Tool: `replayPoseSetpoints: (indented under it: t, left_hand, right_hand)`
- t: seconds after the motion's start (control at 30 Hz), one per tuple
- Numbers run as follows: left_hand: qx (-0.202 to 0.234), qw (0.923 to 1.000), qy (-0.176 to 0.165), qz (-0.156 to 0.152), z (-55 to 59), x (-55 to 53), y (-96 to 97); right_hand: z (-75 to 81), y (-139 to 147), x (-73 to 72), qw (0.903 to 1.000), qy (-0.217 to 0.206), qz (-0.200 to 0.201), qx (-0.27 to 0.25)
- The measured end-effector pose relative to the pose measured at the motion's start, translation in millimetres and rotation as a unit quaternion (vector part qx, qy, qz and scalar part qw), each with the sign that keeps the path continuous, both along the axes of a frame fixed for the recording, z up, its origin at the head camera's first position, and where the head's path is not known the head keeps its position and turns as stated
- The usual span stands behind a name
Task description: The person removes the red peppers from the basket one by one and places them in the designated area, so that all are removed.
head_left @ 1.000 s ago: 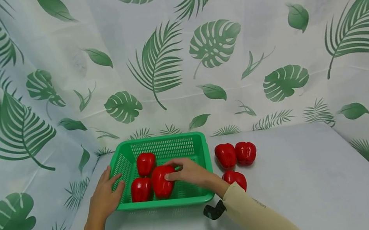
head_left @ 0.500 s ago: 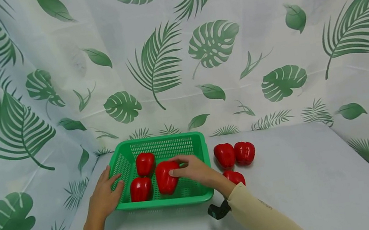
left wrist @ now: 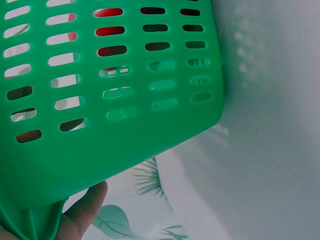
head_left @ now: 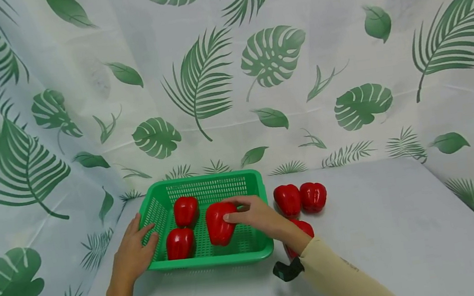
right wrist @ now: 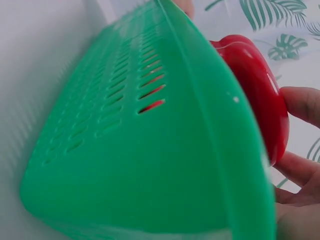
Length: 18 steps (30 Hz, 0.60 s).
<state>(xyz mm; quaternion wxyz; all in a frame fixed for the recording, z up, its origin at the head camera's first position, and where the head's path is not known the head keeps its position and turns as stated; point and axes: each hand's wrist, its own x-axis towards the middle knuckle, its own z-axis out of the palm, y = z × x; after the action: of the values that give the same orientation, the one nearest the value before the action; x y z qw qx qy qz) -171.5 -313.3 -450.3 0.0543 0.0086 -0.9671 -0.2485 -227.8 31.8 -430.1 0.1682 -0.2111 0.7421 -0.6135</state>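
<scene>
My right hand (head_left: 253, 216) holds a red bell pepper (head_left: 219, 226) between thumb and fingers, tilted, over the right half of the green plastic basket (head_left: 212, 261). In the right wrist view this bell pepper (right wrist: 255, 90) shows behind the basket rim, with the thumb and fingertips against its side. My left hand (head_left: 133, 253) grips the basket's left rim near the front corner, its thumb on the inner side; the left wrist view shows the thumb (left wrist: 90, 205) past the rim. Two more bell peppers, a rear one (head_left: 186, 211) and a front one (head_left: 180, 243), lie in the basket's left half.
Right of the basket, two bell peppers stand side by side, one (head_left: 288, 200) touching the other (head_left: 314, 197). Another red bell pepper (head_left: 305, 227) lies nearer, partly behind my right forearm. A leaf-printed curtain (head_left: 288, 125) closes off the back of the white table (head_left: 380, 229).
My right hand has moved the held bell pepper right and slightly back, away from the two in the basket's left half. The left hand keeps its place on the rim.
</scene>
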Motion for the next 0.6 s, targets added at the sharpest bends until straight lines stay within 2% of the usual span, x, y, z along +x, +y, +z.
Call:
replayPoseSetpoints:
  t: [0.6]
  left_hand:
    - [-0.001,1.0,0.01,-0.002,-2.1,0.5,-0.5]
  right_hand:
    - [4.0,25,2.0,0.9994,-0.001,-0.036,0.003]
